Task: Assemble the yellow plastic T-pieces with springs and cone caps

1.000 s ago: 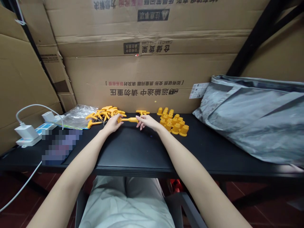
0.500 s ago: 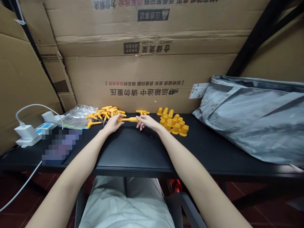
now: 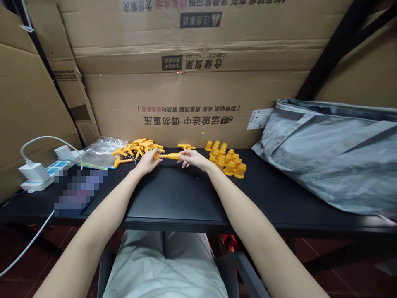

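Over the far middle of the black table, my left hand (image 3: 148, 161) is closed around the handle end of a yellow T-handled screw (image 3: 164, 157), its ribbed shaft pointing right. On the shaft's right end sits a yellow sleeve (image 3: 173, 156), which the thumb and fingers of my right hand (image 3: 194, 159) pinch. My fingers hide both ends. Just behind, another yellow T-handled piece (image 3: 185, 146) lies by the cardboard. A pile of yellow T-handled pieces (image 3: 143, 143) with dark bead chains lies beyond my left hand. Several yellow cone-shaped cups (image 3: 230, 167) stand right of my right hand.
Tall cardboard (image 3: 186, 91) closes off the back. At the right lies a large grey bag (image 3: 322, 157). On the left are clear plastic packaging (image 3: 101, 153), a power strip (image 3: 39, 182) with a white charger (image 3: 33, 171) and cable, and a blurred-out flat object (image 3: 81, 192).
The fingers of my right hand have shifted slightly around the sleeve, and the sleeve looks turned a little. My left hand stays in place.
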Available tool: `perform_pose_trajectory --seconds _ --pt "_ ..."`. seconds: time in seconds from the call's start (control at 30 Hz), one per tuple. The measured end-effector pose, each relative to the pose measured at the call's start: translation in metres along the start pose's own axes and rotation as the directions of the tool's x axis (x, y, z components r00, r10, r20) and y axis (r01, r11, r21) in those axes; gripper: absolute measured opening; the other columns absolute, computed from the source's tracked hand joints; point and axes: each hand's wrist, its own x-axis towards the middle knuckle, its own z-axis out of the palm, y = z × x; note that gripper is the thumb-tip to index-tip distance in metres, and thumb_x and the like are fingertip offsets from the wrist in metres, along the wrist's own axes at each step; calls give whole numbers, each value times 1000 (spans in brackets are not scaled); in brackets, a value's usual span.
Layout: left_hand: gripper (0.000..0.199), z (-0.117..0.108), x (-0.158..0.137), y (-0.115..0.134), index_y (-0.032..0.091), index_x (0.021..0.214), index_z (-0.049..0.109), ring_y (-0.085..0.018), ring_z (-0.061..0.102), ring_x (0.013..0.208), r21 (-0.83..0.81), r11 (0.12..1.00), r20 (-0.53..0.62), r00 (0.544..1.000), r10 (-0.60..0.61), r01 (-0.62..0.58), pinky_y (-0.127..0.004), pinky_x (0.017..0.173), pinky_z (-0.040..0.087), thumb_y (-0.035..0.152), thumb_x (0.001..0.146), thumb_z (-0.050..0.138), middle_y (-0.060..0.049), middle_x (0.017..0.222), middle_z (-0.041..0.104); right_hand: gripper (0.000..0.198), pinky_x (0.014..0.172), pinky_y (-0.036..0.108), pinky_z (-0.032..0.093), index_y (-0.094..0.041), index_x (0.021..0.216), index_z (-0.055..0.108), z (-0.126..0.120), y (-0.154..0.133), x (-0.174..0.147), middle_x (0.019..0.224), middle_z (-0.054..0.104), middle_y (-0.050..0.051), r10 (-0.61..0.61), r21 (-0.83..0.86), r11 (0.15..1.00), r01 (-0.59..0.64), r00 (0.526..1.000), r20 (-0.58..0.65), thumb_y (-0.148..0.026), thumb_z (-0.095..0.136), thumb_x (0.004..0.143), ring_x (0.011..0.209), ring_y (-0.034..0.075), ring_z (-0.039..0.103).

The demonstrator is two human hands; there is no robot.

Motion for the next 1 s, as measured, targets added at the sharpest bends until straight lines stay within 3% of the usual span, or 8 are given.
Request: perform_pose_trajectory --seconds 0.13,0.33,0.47,0.6,0.67,0.73,0.9,1.0 --pt "25 0 0 -1 19 100 54 -21 64 95 0 1000 -7 1000 10 -10 -35 83 51 18 78 66 -2 86 64 35 43 16 44 -13 87 62 4 0 2 71 72 7 46 30 999 -46 999 6 -47 58 90 49 9 62" --pt "24 1 0 -3 19 100 54 -20 64 94 -6 1000 -14 1000 13 -13 -36 84 51 19 78 65 -3 88 65 35 43 15 44 -13 88 61 6 -1 2 71 71 7 69 55 996 -69 998 -3 -47 55 92 49 9 62" --pt "24 1 0 -5 19 100 54 -20 64 94 0 1000 -13 1000 0 0 -36 85 51 18 78 64 -4 92 65 33 50 15 50 -13 107 61 4 0 0 91 73 10 88 54 994 -93 993 83 -40 66 87 61 9 67" --pt "25 1 -1 -8 19 100 55 -19 63 93 8 1000 -16 1000 -13 13 -37 87 51 18 77 64 -5 96 66 71 58 15 53 -17 140 42 4 0 -3 106 71 11 94 46 994 -102 984 151 -21 76 77 71 10 70" --pt "24 1 -1 -9 19 100 55 -19 63 92 11 1000 -12 1000 -13 13 -37 87 51 19 78 64 -5 96 66 81 59 16 53 -18 146 33 4 -2 -5 108 70 11 102 47 993 -110 985 142 -18 75 77 73 11 71" --pt "24 1 -1 -10 19 100 55 -19 63 92 12 1000 -10 1000 -15 15 -37 87 51 20 78 63 -4 94 65 78 59 16 53 -18 146 33 5 -4 -6 107 71 11 106 46 993 -112 986 129 -18 73 79 73 11 71" --pt "25 2 -1 -10 19 102 56 -19 63 89 0 1000 -11 1000 -12 12 -36 84 52 21 78 63 -4 95 65 47 58 17 52 -16 132 48 8 -3 -4 94 74 9 98 27 995 -100 993 61 -21 62 88 69 12 71" --pt "41 2 -2 -8 19 118 52 -16 63 81 -39 999 -3 1000 -31 30 -35 81 53 25 79 64 -7 110 64 42 62 20 53 -16 126 52 7 0 1 90 73 8 44 39 998 -44 999 11 -21 64 86 68 12 70"
